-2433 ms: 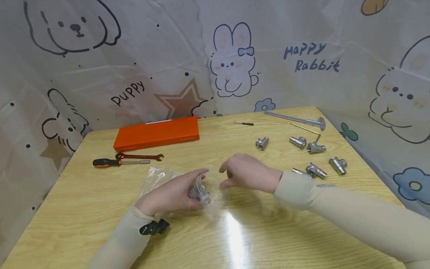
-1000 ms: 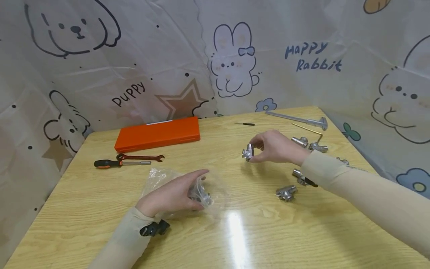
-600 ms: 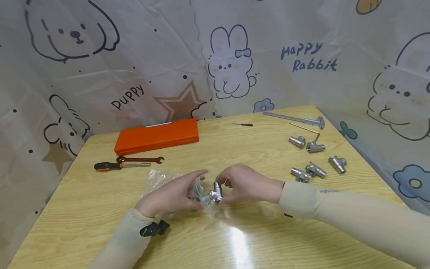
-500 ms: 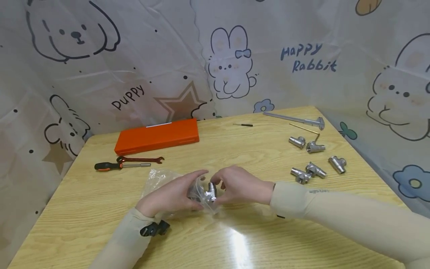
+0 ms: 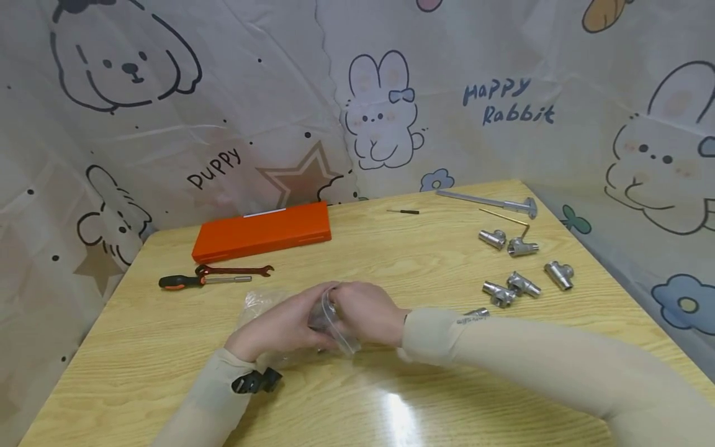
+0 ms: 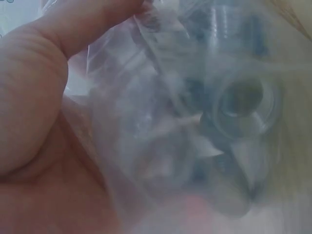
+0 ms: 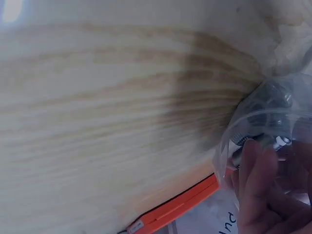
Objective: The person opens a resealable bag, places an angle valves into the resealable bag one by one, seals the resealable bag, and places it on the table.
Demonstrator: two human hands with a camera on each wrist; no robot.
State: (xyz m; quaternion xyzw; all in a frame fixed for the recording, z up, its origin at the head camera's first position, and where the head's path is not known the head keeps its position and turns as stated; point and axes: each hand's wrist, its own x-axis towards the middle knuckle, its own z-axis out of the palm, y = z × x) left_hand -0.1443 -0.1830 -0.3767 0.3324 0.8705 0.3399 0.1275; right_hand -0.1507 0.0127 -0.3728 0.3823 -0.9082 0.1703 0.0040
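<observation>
My left hand (image 5: 279,326) grips a clear zip bag (image 5: 347,340) and keeps its mouth spread toward the right. Metal tee fittings (image 6: 246,105) show blurred through the plastic in the left wrist view. My right hand (image 5: 365,310) reaches into the bag's mouth, and its fingertips are hidden in the head view. In the right wrist view, the fingers (image 7: 261,170) lie inside the bag's rim against a metal tee fitting (image 7: 263,140), which they seem to pinch.
Several tee fittings (image 5: 524,284) lie at the right, one partly behind the right sleeve. Beyond them are a brass hex key (image 5: 503,216) and a caliper (image 5: 486,200). An orange case (image 5: 262,231), wrench (image 5: 234,270), screwdriver (image 5: 181,282) and small screwdriver (image 5: 403,212) also lie there.
My right hand took the tee fitting from mid-table, brought it left to the bag, and has now moved into the bag's mouth. My left hand has stayed on the bag.
</observation>
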